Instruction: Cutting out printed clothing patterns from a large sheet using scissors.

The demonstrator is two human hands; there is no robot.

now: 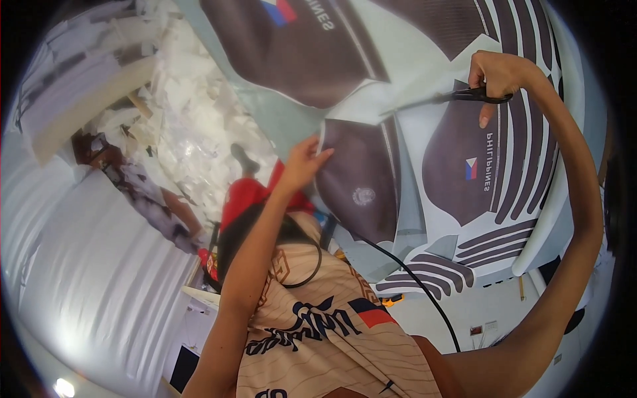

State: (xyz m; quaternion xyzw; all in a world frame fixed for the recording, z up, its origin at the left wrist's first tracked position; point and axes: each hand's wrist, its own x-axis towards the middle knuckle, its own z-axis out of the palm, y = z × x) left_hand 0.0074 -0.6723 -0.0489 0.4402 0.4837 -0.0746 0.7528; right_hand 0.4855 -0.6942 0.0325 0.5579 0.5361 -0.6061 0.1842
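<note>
My right hand (499, 74) grips a pair of scissors (462, 95) by the black handles. The blades point left and lie by the white sheet above a dark brown printed piece (353, 174) with a pale round emblem. Whether the blades are apart is blurred. At that piece's upper left edge, my left hand (306, 161) has the margin between thumb and fingers. Right of it lies a sheet with another brown printed shape (458, 162), bearing a small flag and mirrored lettering.
A larger brown printed panel (302, 56) lies farther away on the pale table. Dark curved strips (524, 142) are printed along the right side. White scraps (192, 113) pile up on the left, near white plastic-like sheeting (99, 265). A black cord (424, 285) runs close to my body.
</note>
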